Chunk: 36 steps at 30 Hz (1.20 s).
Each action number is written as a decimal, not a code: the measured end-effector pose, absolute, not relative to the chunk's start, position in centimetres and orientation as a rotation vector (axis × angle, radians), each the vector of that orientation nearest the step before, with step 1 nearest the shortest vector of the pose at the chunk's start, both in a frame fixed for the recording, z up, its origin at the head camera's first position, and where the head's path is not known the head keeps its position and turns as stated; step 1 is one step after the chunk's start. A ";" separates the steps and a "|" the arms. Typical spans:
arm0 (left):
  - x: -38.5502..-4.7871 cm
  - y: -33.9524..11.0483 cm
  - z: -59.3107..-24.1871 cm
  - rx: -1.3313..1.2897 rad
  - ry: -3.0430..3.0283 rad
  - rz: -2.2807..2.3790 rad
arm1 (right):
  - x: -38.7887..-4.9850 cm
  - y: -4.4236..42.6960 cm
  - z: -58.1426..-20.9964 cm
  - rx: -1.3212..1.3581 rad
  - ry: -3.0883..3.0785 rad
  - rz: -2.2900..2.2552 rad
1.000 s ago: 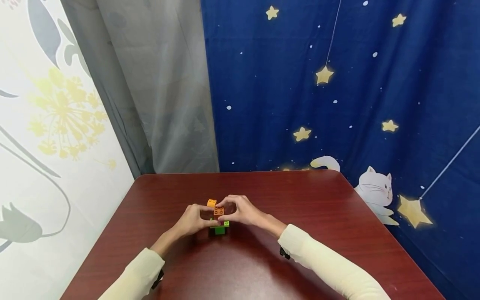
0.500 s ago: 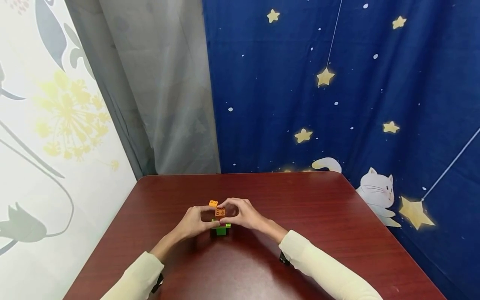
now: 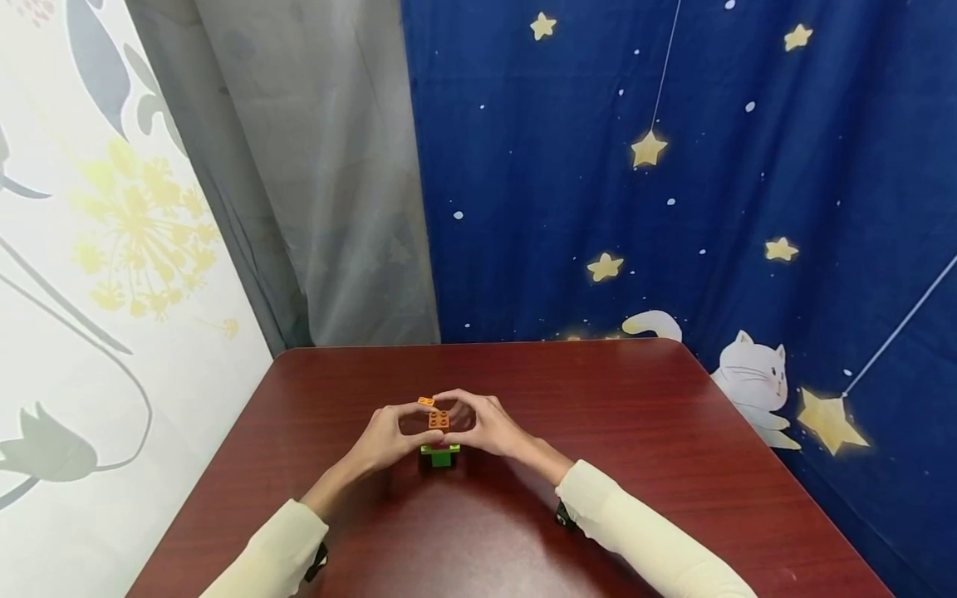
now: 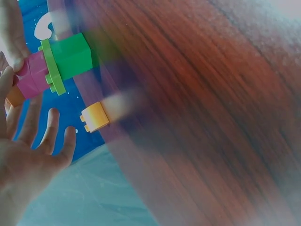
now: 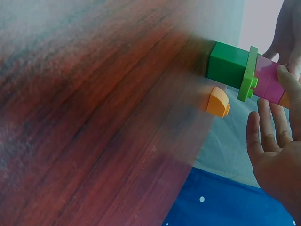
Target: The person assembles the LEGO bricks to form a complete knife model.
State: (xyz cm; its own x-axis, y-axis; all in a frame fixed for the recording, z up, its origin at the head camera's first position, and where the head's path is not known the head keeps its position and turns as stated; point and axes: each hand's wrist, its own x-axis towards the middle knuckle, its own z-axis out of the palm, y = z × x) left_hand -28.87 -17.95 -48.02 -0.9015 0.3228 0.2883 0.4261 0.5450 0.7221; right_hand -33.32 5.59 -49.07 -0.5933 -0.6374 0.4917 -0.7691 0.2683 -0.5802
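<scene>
A stack of toy building bricks stands upright on the table. Its parts, from the bottom, are a green brick [image 4: 73, 55], a lime-green plate [image 4: 53, 68], pink bricks [image 5: 266, 84] and a brownish-orange brick [image 3: 439, 419]. From the left my left hand [image 3: 385, 436] holds the upper stack between thumb and forefinger. My right hand [image 3: 489, 425] does likewise from the right, its thumb against the pink part in the right wrist view; its other fingers stay spread. Behind the stack a yellow-orange brick [image 3: 426, 401] with a curved side lies apart, partly covered by fingers in the head view.
The dark red wooden table [image 3: 478, 531] has rounded far corners. Beyond its far edge hang a grey curtain [image 3: 359, 208] and a blue curtain with stars [image 3: 538, 183]. A white patterned panel [image 3: 172, 332] stands along the left side.
The stack stays in place between both hands. My left thumb has moved up slightly across its front, and fingers now cover more of the yellow-orange brick.
</scene>
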 end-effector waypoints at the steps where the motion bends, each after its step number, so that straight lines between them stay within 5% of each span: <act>1: -28.9 -18.0 -48.0 -0.659 -2.650 -1.286 | -33.3 5.6 -49.1 1.326 -2.366 1.238; 36: -29.6 -18.0 -47.7 -0.754 -2.599 -1.083 | -33.3 5.4 -48.8 1.295 -2.471 1.337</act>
